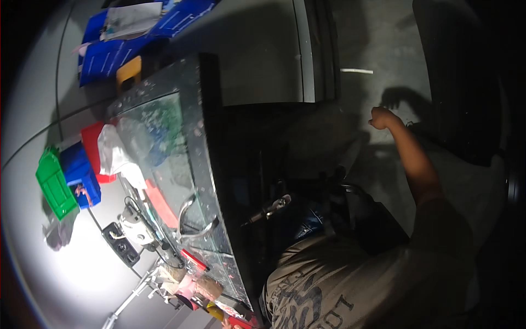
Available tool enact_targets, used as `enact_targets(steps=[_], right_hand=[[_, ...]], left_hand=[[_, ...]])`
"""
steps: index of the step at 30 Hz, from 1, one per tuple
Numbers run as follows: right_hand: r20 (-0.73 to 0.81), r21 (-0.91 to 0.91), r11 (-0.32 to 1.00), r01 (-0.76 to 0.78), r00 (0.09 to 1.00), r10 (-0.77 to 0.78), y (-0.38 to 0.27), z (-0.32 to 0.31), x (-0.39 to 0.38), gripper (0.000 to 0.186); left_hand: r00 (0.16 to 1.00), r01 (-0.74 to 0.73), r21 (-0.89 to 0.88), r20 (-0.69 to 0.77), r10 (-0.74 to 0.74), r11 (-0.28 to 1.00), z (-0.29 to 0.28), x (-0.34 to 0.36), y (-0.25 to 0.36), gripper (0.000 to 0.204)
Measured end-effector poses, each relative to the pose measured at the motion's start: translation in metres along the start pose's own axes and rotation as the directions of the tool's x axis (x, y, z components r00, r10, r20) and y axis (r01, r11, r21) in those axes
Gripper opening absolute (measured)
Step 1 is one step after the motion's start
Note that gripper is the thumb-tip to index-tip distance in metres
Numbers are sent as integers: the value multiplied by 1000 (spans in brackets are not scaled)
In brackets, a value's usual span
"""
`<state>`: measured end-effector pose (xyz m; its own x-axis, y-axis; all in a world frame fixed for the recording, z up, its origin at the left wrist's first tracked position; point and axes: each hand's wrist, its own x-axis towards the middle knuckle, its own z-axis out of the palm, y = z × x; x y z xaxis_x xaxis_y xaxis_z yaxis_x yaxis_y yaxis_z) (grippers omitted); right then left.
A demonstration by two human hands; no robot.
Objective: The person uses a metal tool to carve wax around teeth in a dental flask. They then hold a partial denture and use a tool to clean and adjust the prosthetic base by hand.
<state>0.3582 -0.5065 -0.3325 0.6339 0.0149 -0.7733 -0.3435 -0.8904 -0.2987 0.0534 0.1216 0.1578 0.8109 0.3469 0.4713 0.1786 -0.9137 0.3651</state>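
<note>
My right arm reaches out to the side, and my right hand (382, 118) is in the air over the grey floor. Its fingers are curled closed; whether something small is inside I cannot make out. Only a few fingertips of my left hand (229, 324) show at the lower edge. They look stretched out, beside a red thing (241, 322) at the table's corner. Nearby on the glass-topped table (204, 137) lie a red marker-like stick (195, 259) and metal pliers (189, 233) with curved handles, both apart from my hands.
Green (55, 183), blue (81, 170) and red (96, 148) bins stand along the wall with a black power strip (121, 244). A slim metal tool (268, 211) juts out past the table edge. A white stick (356, 71) lies on the floor.
</note>
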Motion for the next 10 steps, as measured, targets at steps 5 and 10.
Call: enact_targets(steps=[5, 10], right_hand=[[205, 62, 998, 23, 978, -35, -69, 69, 58, 32], [192, 136, 990, -39, 981, 12, -109, 142, 98, 50]], left_hand=[[998, 13, 26, 64, -15, 1000, -50, 1, -30, 35], [982, 58, -8, 182, -56, 998, -105, 3, -66, 37]])
